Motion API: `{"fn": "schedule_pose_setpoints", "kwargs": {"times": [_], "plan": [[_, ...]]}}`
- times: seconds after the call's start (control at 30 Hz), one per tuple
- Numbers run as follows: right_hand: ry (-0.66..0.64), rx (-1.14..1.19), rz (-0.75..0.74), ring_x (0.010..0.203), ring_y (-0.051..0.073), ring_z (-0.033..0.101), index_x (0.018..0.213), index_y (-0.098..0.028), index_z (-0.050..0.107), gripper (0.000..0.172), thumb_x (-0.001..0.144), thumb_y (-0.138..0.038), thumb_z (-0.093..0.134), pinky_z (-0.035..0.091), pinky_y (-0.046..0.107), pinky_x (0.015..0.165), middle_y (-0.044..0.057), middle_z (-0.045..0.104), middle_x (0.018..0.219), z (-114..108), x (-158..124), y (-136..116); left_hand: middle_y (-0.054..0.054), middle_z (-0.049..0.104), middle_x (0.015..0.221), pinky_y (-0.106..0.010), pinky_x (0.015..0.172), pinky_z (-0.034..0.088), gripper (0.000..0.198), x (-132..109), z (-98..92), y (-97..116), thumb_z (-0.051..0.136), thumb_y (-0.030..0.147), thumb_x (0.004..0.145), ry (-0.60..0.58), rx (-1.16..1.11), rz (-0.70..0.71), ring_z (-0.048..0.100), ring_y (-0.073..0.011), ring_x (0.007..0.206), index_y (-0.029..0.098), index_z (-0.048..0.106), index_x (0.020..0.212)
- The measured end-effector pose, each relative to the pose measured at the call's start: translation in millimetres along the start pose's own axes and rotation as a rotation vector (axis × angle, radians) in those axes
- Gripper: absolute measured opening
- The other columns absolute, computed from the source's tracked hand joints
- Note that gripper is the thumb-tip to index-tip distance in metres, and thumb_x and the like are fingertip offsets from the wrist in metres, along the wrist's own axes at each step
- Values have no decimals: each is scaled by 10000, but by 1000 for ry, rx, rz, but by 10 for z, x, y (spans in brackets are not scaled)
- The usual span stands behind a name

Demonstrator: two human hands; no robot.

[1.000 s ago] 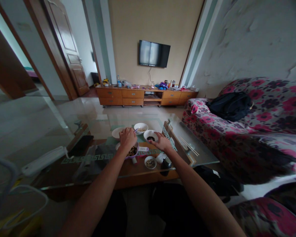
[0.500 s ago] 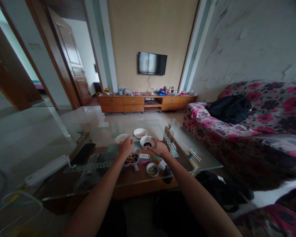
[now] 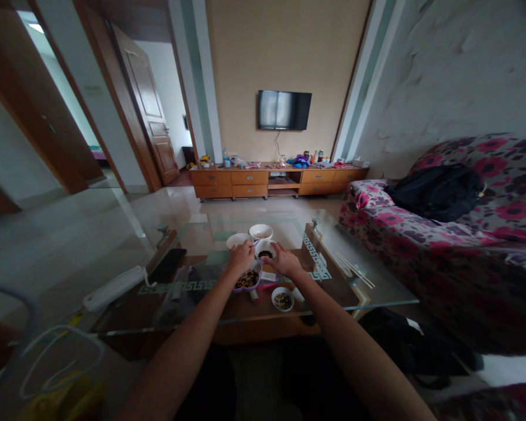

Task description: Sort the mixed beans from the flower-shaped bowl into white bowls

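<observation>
Bowl (image 3: pixel 265 252), round white, one of four, mouth-up, right hand (image 3: pixel 286 261) clamping; left hand (image 3: pixel 242 255) pinching purple stick (image 3: pixel 256 242) toward glass worktop's (image 3: pixel 388 297) right edge.

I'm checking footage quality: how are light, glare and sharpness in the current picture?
Head view throughout: dim light; pale reflection on the television; pale streaks on the shiny floor; lower left corner soft and stretched; left hand and right hand small but fairly distinct.

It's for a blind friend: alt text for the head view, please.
A person's right hand holds a white bowl of dark pieces at a glass table; the left hand pinches a slim tool beside it. Floral sofa at right, television ahead.
</observation>
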State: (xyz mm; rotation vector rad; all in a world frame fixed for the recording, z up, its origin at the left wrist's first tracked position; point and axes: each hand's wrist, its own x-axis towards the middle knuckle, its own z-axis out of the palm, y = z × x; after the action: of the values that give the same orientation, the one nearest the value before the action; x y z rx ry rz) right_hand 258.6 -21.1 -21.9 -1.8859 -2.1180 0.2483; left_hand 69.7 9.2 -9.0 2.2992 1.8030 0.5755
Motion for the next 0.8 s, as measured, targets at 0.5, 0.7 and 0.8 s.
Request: {"fn": "schedule_pose_setpoints", "kwargs": {"times": [0.5, 0.7, 0.8], "plan": [[313, 431, -418, 1032, 257, 706, 1379, -227, 652, 491, 1067, -513, 404, 553, 386, 957, 81, 737, 1203, -750, -545, -530, -63, 712, 993, -352, 932, 469, 174, -568, -903, -693, 486, 298, 1053, 162, 9, 261, 659, -230, 973, 197, 624, 1090], [-11, 8, -380, 912, 314, 736, 1227, -285, 755, 363, 983, -515, 615, 550, 443, 859, 72, 771, 1016, -903, -824, -545, -64, 705, 972, -377, 890, 451, 209, -1077, -944, -1075, 472, 341, 1051, 136, 61, 334, 653, -238, 928, 196, 621, 1071], [-97, -170, -273, 1027, 392, 721, 1229, -276, 758, 353, 952, -483, 688, 544, 483, 868, 111, 764, 1084, -727, -751, -365, -66, 701, 951, -383, 873, 443, 231, -1277, -971, -1142, 440, 347, 1056, 82, 88, 321, 649, -241, 905, 199, 617, 1048]]}}
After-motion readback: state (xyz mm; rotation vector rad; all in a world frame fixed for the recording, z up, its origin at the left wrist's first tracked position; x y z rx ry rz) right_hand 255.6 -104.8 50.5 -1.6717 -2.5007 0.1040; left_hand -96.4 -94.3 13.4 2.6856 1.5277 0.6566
